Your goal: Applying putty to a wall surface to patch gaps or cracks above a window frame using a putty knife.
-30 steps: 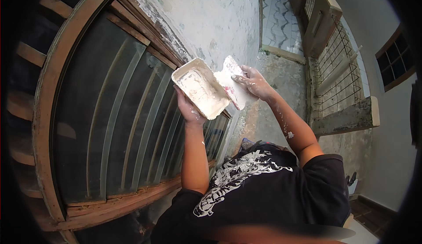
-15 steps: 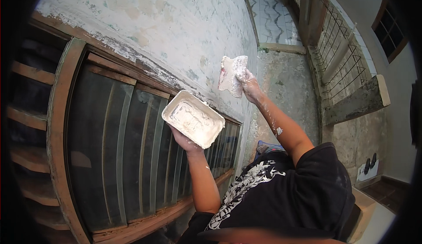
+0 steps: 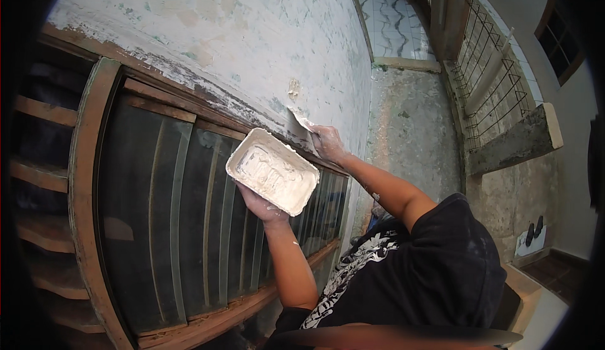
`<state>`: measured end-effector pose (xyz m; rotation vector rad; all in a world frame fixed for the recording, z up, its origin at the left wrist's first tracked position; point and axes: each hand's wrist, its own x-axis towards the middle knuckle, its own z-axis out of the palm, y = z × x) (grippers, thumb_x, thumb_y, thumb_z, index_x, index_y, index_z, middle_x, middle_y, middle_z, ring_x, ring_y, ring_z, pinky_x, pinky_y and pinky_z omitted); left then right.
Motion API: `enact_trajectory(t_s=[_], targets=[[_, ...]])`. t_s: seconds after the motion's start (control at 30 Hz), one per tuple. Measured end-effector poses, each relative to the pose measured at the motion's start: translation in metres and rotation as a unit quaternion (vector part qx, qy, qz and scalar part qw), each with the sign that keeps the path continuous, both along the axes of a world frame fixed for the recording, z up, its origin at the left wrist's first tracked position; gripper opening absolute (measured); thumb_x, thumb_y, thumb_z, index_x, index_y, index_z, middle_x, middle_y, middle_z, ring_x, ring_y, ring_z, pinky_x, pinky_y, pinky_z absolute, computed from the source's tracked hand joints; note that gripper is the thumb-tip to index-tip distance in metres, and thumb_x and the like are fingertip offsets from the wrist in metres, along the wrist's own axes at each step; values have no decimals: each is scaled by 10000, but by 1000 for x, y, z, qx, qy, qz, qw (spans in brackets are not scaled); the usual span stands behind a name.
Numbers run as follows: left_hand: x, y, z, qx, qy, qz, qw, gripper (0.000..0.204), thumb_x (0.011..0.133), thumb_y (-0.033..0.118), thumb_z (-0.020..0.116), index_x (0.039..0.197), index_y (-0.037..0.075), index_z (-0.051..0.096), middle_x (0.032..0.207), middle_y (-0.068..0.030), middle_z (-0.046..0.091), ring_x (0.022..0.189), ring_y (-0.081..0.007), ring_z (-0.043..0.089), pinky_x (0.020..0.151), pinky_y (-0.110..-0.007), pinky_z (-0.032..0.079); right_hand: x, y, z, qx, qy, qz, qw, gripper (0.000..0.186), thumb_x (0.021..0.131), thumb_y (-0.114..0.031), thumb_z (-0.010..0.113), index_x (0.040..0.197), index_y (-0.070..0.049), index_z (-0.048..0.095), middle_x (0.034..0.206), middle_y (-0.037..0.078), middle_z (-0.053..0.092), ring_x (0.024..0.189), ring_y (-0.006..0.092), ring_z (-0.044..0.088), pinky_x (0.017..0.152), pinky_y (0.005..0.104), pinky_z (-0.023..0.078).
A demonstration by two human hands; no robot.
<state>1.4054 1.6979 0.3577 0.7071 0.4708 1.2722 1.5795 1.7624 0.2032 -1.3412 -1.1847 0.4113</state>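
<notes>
My left hand [image 3: 261,205] supports a whitish rectangular tub [image 3: 304,202] from beneath, its fingers mostly hidden under it. Thick cream-white putty [image 3: 268,168] coats the inside of the tub. In my right hand [image 3: 329,143] is a flat putty scraper [image 3: 300,120], seen almost edge-on, with its blade against the patchy white wall [image 3: 239,47]. Just above the blade, a fresh dab of putty [image 3: 293,87] sits on the wall. White smears mark both hands and forearms.
Below the wall runs a brown wooden window frame [image 3: 91,180] with dark glass panes [image 3: 135,224]. A concrete walkway [image 3: 413,123] stretches beyond my right arm, bordered by a low wall with wire mesh [image 3: 495,72]. A pair of dark sandals [image 3: 534,231] lies at the far right.
My right hand has moved left and down, bringing the scraper from beside the wall onto it and turning it edge-on. A putty dab now shows on the wall. The tub has shifted slightly left.
</notes>
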Motion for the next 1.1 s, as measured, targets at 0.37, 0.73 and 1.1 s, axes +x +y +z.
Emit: enact_trajectory(t_s=[0.37, 0.73, 1.1], targets=[[24, -5, 9, -3, 21, 17, 1000, 708, 1022, 609, 293, 1508, 98, 355, 1526, -123, 405, 1361, -338, 447, 1123, -500, 387, 93, 93, 34, -144, 184, 21, 972, 343, 883, -139, 613, 1190, 6, 659, 1140, 247, 671, 1087, 403, 613, 936, 433, 470], [38, 19, 10, -5, 6, 47, 999, 682, 1030, 580, 292, 1495, 86, 368, 1489, -139, 434, 1324, -350, 482, 1099, -510, 420, 50, 15, 3, -74, 146, 1, 987, 214, 934, -143, 574, 1048, 7, 675, 782, 220, 643, 704, 334, 595, 690, 424, 467], [21, 32, -10, 1, 53, 37, 998, 678, 1035, 578, 284, 1501, 91, 355, 1514, -128, 411, 1350, -340, 457, 1121, -505, 394, -4, -12, -96, -39, 51, 99, 993, 478, 788, 11, 531, 1243, -65, 653, 1068, 278, 650, 983, 410, 643, 884, 443, 510]])
